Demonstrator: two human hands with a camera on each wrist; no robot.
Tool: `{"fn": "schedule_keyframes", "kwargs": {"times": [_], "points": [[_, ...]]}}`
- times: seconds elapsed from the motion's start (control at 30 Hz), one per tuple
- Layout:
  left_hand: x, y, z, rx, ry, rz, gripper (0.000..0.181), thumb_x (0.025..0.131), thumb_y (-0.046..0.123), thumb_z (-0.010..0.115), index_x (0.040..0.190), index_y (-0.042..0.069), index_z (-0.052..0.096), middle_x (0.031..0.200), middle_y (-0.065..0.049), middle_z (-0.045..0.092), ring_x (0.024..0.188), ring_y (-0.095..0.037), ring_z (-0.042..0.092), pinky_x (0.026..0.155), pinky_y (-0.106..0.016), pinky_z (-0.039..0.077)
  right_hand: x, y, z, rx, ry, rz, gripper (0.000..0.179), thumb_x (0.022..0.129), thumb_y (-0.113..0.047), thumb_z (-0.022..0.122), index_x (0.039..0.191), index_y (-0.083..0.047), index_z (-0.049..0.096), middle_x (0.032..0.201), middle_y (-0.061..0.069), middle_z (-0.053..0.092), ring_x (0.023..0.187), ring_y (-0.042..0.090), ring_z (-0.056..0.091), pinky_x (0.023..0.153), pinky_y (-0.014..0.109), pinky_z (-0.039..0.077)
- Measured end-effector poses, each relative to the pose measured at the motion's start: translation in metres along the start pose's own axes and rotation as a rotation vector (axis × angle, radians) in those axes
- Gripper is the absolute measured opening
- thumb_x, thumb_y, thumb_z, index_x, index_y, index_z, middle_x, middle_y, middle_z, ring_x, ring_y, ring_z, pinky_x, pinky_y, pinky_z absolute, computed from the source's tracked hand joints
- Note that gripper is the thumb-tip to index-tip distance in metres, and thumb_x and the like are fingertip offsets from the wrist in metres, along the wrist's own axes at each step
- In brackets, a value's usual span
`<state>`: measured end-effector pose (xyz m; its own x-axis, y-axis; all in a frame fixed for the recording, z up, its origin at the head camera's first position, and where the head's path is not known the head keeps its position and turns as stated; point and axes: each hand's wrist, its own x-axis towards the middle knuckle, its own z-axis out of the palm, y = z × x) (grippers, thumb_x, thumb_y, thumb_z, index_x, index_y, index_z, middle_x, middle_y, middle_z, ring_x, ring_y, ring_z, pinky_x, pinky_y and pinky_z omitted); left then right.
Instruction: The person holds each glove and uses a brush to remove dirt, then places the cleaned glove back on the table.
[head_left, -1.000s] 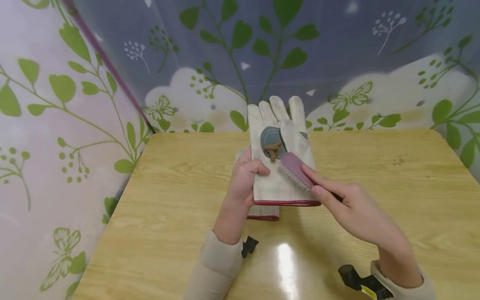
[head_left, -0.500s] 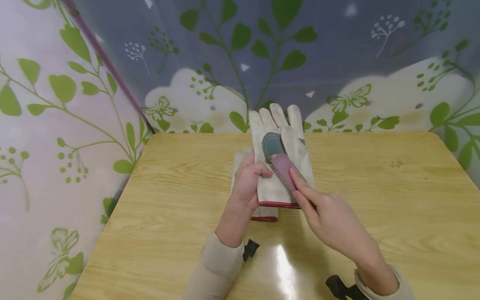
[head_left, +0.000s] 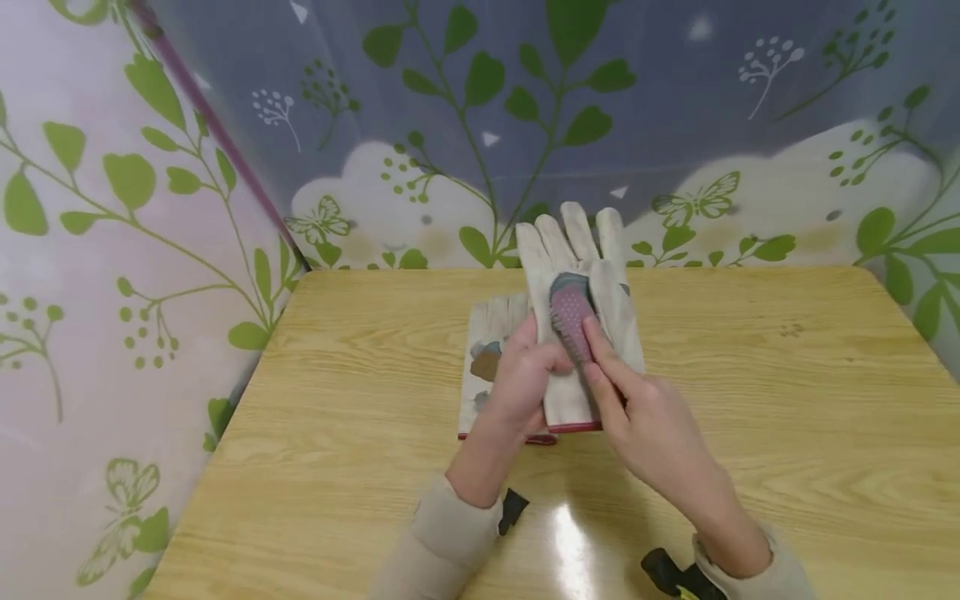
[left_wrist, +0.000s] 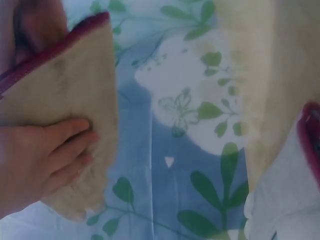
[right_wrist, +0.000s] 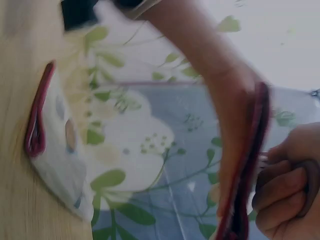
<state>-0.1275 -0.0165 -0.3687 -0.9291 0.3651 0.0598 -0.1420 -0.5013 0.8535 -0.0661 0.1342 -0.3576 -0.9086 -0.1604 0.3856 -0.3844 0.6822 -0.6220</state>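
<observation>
My left hand (head_left: 525,379) grips a white work glove (head_left: 536,250) with a red cuff edge by its side, thumb across the palm side. The glove is raised, its fingers pointing up. My right hand (head_left: 652,425) holds a pink dotted brush (head_left: 573,317), bristles against the glove's palm, covering much of a blue-grey patch (head_left: 572,280). In the left wrist view, the left fingers (left_wrist: 70,145) lie flat across the back of the glove (left_wrist: 95,75). In the right wrist view, the right hand (right_wrist: 282,195) curls round the brush's dark handle (right_wrist: 311,182).
A second white glove (head_left: 480,321) with brown and grey marks lies on the wooden table (head_left: 337,400), partly behind the left hand. Patterned leaf curtains (head_left: 420,192) stand behind the table and at its left. Black wrist camera mounts (head_left: 513,510) sit at both sleeves.
The brush has moved left and up onto the blue-grey patch, where a brown mark showed a second ago. The held glove has shifted slightly right, baring more of the glove on the table.
</observation>
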Motion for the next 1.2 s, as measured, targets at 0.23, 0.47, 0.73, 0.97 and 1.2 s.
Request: {"fn": "schedule_keyframes", "kwargs": {"times": [0.23, 0.47, 0.73, 0.97, 1.2], "points": [[-0.003, -0.005, 0.009, 0.066, -0.065, 0.062, 0.086, 0.07, -0.012, 0.035, 0.154, 0.007, 0.025, 0.149, -0.018, 0.042, 0.129, -0.026, 0.047, 0.098, -0.035, 0.047, 0.006, 0.01, 0.011, 0.089, 0.103, -0.022, 0.049, 0.102, -0.014, 0.052, 0.15, -0.018, 0.044, 0.086, 0.015, 0.071, 0.062, 0.002, 0.055, 0.058, 0.01, 0.04], [0.003, 0.003, -0.006, -0.031, 0.018, 0.116, 0.083, 0.072, -0.012, 0.035, 0.153, 0.004, 0.027, 0.149, -0.018, 0.04, 0.132, -0.029, 0.045, 0.101, -0.033, 0.046, -0.006, 0.002, 0.006, -0.093, 0.013, -0.118, 0.051, 0.099, -0.014, 0.058, 0.148, -0.014, 0.047, 0.051, -0.013, 0.025, 0.045, -0.003, 0.017, 0.041, 0.022, 0.027], [-0.003, -0.005, 0.006, -0.004, -0.102, -0.004, 0.082, 0.075, -0.01, 0.036, 0.154, 0.01, 0.027, 0.146, -0.023, 0.044, 0.127, -0.031, 0.051, 0.091, -0.032, 0.052, 0.009, 0.022, 0.004, 0.099, 0.167, -0.009, 0.048, 0.101, -0.014, 0.054, 0.148, -0.019, 0.046, 0.126, 0.021, 0.065, 0.077, 0.015, 0.064, 0.061, 0.021, 0.048], [-0.004, -0.005, 0.003, -0.086, -0.096, -0.049, 0.083, 0.076, -0.011, 0.036, 0.155, 0.012, 0.026, 0.147, -0.019, 0.043, 0.132, -0.033, 0.047, 0.095, -0.035, 0.05, 0.006, 0.017, -0.01, 0.261, 0.122, 0.011, 0.048, 0.102, -0.012, 0.052, 0.148, -0.026, 0.047, 0.139, 0.009, 0.058, 0.109, 0.003, 0.063, 0.085, 0.009, 0.046], [0.003, -0.004, -0.001, -0.238, 0.004, -0.046, 0.078, 0.072, -0.012, 0.032, 0.149, 0.001, 0.028, 0.14, -0.013, 0.044, 0.134, -0.028, 0.041, 0.113, -0.043, 0.034, 0.002, 0.022, -0.009, -0.118, 0.028, -0.258, 0.051, 0.095, -0.01, 0.064, 0.144, -0.016, 0.053, 0.107, 0.023, 0.071, 0.053, 0.006, 0.038, 0.054, 0.026, 0.039]]}}
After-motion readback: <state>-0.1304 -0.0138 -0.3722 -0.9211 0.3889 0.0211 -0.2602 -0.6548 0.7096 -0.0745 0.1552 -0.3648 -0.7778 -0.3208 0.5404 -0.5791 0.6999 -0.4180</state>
